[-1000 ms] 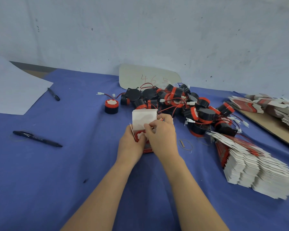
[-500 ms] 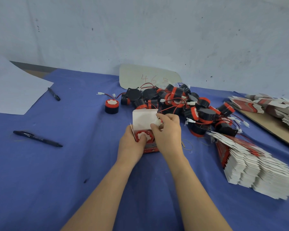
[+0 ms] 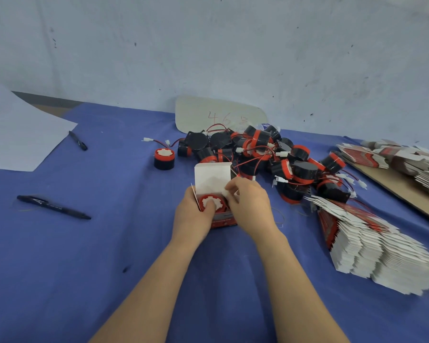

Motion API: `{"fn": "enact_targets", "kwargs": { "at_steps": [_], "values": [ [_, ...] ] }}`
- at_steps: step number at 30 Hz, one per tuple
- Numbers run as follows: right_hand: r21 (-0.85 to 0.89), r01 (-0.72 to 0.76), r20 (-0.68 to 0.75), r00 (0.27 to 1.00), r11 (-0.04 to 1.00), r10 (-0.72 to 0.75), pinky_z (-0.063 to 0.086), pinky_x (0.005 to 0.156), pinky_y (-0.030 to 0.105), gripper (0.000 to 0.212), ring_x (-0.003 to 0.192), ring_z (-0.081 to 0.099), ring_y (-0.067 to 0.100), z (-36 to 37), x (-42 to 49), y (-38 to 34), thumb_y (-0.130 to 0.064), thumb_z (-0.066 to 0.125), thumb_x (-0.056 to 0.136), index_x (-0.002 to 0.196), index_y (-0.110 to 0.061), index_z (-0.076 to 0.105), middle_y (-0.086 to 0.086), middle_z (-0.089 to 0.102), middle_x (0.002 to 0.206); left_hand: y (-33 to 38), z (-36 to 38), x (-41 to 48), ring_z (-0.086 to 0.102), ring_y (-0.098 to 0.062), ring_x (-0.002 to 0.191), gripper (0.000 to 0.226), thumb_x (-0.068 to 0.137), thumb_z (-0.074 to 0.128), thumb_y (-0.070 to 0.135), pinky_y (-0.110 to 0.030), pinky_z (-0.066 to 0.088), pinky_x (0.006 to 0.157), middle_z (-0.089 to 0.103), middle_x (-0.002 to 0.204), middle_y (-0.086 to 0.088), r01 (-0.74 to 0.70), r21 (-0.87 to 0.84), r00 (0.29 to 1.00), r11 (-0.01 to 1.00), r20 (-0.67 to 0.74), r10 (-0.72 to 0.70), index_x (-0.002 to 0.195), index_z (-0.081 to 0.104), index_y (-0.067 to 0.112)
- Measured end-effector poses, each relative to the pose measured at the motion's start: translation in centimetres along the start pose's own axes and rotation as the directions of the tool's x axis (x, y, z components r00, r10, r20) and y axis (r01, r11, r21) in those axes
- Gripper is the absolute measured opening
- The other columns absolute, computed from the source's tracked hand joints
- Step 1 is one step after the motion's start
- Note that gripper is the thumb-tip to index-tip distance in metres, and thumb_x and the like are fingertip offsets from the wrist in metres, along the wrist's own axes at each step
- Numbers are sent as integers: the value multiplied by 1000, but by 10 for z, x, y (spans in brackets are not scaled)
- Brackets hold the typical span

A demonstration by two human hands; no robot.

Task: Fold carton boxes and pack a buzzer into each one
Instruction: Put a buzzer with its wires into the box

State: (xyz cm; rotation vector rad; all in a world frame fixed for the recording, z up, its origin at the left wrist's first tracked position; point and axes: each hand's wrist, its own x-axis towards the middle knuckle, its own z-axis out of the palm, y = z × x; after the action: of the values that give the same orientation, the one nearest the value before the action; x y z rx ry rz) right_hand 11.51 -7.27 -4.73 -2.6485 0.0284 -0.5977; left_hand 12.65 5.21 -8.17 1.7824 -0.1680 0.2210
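While the head camera looked down along both forearms, the left hand point(image 3: 191, 216) gripped the carton box point(image 3: 223, 220) from its left side. Its thumb pressed on the red-and-white face of the buzzer point(image 3: 212, 202) seated inside, apparently to keep the part down and the box steady on the blue cloth point(image 3: 84, 256). The right hand point(image 3: 252, 206) met the box at its right edge with fingers curled, pinching a white piece point(image 3: 226, 192); whether that was a side flap or the wire's plug could not be told. Above the grip the lid flap point(image 3: 211, 177) stood upright and open, so the packing looked nearly done, with closing not yet begun. Just beyond and right of the grip lay the pile of loose buzzers point(image 3: 270, 157), near enough to reach for the following one, and a lone buzzer point(image 3: 164, 158) stood beyond on the left. Right of the grip, a fanned stack of flat cartons point(image 3: 372, 248) waited. Well left lay a pen point(image 3: 53, 206).
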Motion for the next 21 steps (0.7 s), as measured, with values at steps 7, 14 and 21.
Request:
{"fn": "enact_targets", "kwargs": {
  "at_steps": [7,14,21],
  "values": [
    [-82,3,57,998,997,1,34,83,31,13,100,48,18,-7,0,4,-30,53,97,106,-25,61,-9,67,100,0,0,-1,52,3,76,18,94,54,17,-1,41,53,50,87,21,-13,2,1000,1000,0,13,105,44,27],
    [-51,-55,152,986,997,62,34,90,33,21,110,47,15,-15,0,5,-42,57,92,107,-30,65,-11,66,103,1,0,0,53,0,78,19,95,53,17,1,40,53,54,96,13,7,-5,1000,1000,-1,-7,108,45,27],
    [-211,-86,95,990,974,108,26,83,31,22,110,41,23,-7,0,-6,-32,51,98,110,-25,67,-4,56,119,2,1,0,50,2,76,20,95,53,17,2,40,54,52,100,11,9,36,1000,999,11,-10,110,43,27]
  ]
}}
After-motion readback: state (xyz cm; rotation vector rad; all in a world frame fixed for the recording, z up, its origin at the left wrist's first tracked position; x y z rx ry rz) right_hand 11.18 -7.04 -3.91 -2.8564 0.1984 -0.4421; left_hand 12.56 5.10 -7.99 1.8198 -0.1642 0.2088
